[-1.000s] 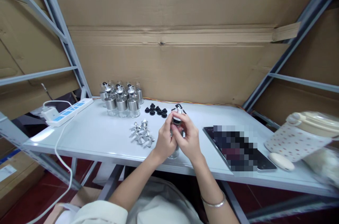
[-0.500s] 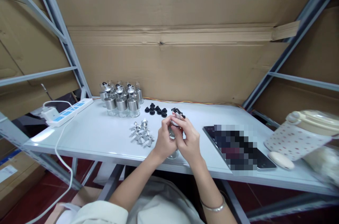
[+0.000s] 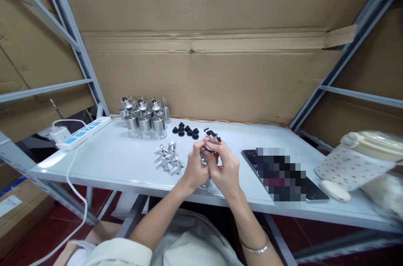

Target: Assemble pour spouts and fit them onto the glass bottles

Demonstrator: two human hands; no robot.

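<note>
My left hand (image 3: 197, 167) and my right hand (image 3: 223, 169) meet near the front edge of the table, fingers closed around a silver pourer cap (image 3: 210, 142). Black parts (image 3: 214, 134) show at the top of this cap. Directly beneath the hands is a glass bottle (image 3: 206, 184); only its clear base and a little of its side show. Fingers hide the bottle's neck, so I cannot tell how the cap sits on it. Loose silver pourer parts (image 3: 170, 158) lie left of my left hand. Behind them are several black stoppers (image 3: 189, 131).
Several glass-and-metal bottles (image 3: 145, 125) stand at the back left, some with pourer caps. A power strip (image 3: 85, 132) lies at the left edge. On the right are a tablet (image 3: 315, 194), a white mouse-like object (image 3: 334, 190) and a dotted container (image 3: 343, 165). Cardboard (image 3: 220, 85) walls the back.
My fingers have shifted slightly around the pourer cap. A small black piece behind it now shows apart from the cap's black parts. The bottle stays in place.
</note>
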